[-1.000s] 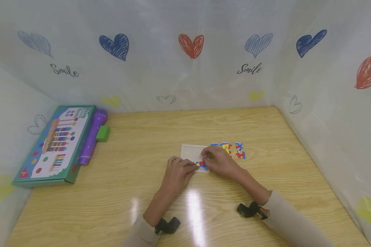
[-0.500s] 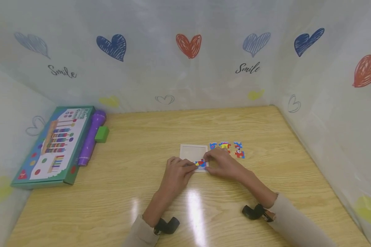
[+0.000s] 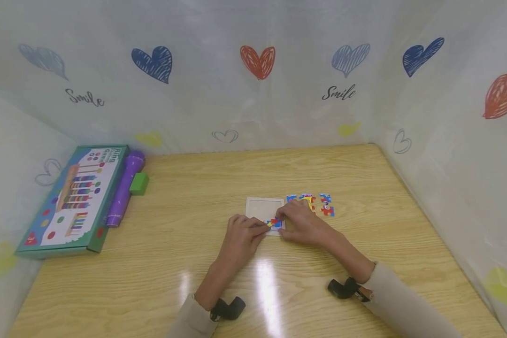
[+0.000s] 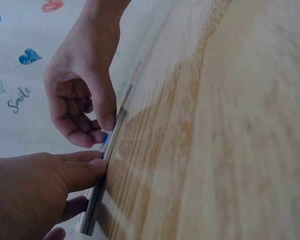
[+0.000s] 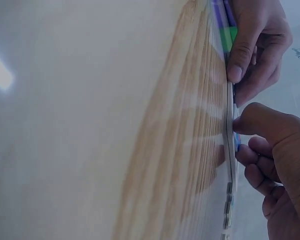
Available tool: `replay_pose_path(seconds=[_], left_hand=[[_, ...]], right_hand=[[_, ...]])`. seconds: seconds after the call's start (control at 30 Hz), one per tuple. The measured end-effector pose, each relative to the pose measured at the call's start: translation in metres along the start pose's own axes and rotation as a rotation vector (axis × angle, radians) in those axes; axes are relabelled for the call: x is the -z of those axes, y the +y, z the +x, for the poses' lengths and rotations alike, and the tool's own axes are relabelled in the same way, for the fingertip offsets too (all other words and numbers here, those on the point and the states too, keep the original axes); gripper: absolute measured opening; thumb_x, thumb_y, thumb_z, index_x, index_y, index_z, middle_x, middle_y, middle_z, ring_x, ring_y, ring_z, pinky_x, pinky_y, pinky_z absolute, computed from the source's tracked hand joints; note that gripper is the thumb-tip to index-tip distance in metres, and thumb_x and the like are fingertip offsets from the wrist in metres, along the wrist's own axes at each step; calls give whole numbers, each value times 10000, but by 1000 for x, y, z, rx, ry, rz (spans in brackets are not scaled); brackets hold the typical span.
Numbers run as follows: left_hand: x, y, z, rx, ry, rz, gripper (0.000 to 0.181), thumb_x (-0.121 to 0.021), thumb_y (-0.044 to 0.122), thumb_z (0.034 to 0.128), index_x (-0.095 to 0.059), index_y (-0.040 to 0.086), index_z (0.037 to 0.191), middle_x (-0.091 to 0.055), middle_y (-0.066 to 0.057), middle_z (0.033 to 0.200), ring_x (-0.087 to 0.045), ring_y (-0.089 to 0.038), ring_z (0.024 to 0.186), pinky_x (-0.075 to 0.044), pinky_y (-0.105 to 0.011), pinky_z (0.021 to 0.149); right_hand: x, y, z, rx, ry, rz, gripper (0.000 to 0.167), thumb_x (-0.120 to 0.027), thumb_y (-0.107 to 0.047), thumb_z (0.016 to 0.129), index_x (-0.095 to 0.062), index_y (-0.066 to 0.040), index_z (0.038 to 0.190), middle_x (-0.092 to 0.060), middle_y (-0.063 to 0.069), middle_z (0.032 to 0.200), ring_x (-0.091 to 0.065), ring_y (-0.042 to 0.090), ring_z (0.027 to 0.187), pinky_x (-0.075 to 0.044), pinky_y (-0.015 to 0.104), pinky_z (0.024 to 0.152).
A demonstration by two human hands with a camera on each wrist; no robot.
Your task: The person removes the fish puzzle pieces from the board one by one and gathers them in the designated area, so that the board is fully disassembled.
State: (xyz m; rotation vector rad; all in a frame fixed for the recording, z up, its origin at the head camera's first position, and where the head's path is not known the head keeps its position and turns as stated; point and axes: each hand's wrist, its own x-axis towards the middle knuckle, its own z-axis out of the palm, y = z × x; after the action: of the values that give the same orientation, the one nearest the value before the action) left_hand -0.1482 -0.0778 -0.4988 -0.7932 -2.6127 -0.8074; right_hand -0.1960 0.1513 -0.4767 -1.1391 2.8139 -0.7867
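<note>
A small square wooden puzzle tray (image 3: 265, 199) lies on the table in the head view. A few joined puzzle pieces (image 3: 274, 222), red, blue and yellow, sit in its near right corner. The left hand (image 3: 242, 237) holds the tray's near edge, its fingertips beside these pieces. At the right edge of the tray, the right hand (image 3: 306, 225) has its thumb and fingers bent about a puzzle piece, mostly hidden by the fingers. A bit of blue (image 4: 106, 138) shows at its fingertips in the left wrist view. Further loose pieces (image 3: 327, 205) lie to the right, some partly behind the right hand.
A green-edged game box (image 3: 73, 197) lies at the table's left, with a purple microphone-shaped toy (image 3: 126, 188) along it and a green block (image 3: 139, 183) against that. Curtain-like walls with printed hearts border the wooden table (image 3: 203, 178) at the back and sides.
The right hand has shifted slightly at the tray's right edge, its thumb now lower by the near right corner. The left hand stays in place. The view has moved slightly.
</note>
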Motion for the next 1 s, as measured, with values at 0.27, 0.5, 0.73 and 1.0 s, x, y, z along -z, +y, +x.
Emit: replay_pose_path(seconds=[0.27, 0.5, 0.73, 1.0], left_hand=[[-2, -2, 0, -6, -7, 3, 143, -757, 151, 903, -807, 184, 1033, -726, 72, 1022, -603, -175, 909, -381, -479, 990], [-1, -2, 0, -14, 7, -7, 141, -760, 130, 896, -809, 173, 1022, -728, 62, 1014, -600, -185, 895, -385, -488, 978], [0, 0, 1, -6, -1, 5, 146, -766, 135, 892, -809, 176, 1026, -732, 58, 1016, -599, -182, 899, -385, -481, 974], [0, -1, 1, -17, 23, -20, 136, -779, 124, 876, -811, 170, 1000, -737, 48, 1001, -605, -193, 893, -392, -497, 968]], right_hand=[[-1, 0, 0, 13, 14, -29, 266, -787, -134, 801, -658, -75, 1025, -610, -17, 947, -509, 184, 958, -326, 422, 919], [-1, -1, 1, 56, 35, -60, 242, -775, -139, 794, -656, -72, 994, -619, -13, 930, -517, 188, 931, -333, 424, 911], [1, 0, -2, 71, 62, -75, 243, -776, -131, 780, -660, -61, 982, -619, -3, 926, -518, 199, 931, -348, 404, 890], [4, 1, -5, 78, 101, -75, 227, -748, -94, 765, -652, -71, 969, -608, -24, 918, -526, 194, 951, -347, 400, 877]])
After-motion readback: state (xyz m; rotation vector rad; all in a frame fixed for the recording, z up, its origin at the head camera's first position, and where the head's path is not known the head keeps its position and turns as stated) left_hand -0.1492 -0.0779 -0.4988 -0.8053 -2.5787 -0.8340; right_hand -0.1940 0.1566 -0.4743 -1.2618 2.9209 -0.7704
